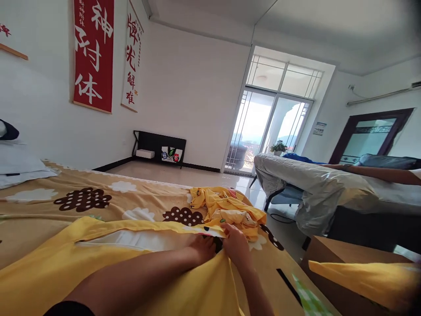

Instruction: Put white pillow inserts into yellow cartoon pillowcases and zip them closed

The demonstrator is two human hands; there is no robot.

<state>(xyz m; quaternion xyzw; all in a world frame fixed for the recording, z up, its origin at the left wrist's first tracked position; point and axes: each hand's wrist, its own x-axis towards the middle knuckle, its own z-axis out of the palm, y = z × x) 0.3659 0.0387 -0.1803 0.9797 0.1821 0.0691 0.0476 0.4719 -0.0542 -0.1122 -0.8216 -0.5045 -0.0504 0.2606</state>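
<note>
A large yellow fabric cover (49, 259) spreads across the bed in front of me, with a long opening along its far side. White cloth (131, 239) shows inside that opening. My left forearm crosses the cover from the lower left, and my left hand (204, 249) is at the opening's right end. Its fingers look curled, but their tips are partly hidden among the fabric. My right hand (236, 246) pinches the cover's edge at the right corner, close beside the left. Just beyond the hands lies a crumpled yellow patterned cloth (226, 204).
The bedsheet (108, 202) is tan with cloud shapes. White bedding (23, 162) lies at far left. At right are a plastic-covered table (289, 171), another person's arm (378, 173), a cardboard box (342, 250) and a piece of yellow cloth (365, 276). A black shelf (158, 145) stands by the wall.
</note>
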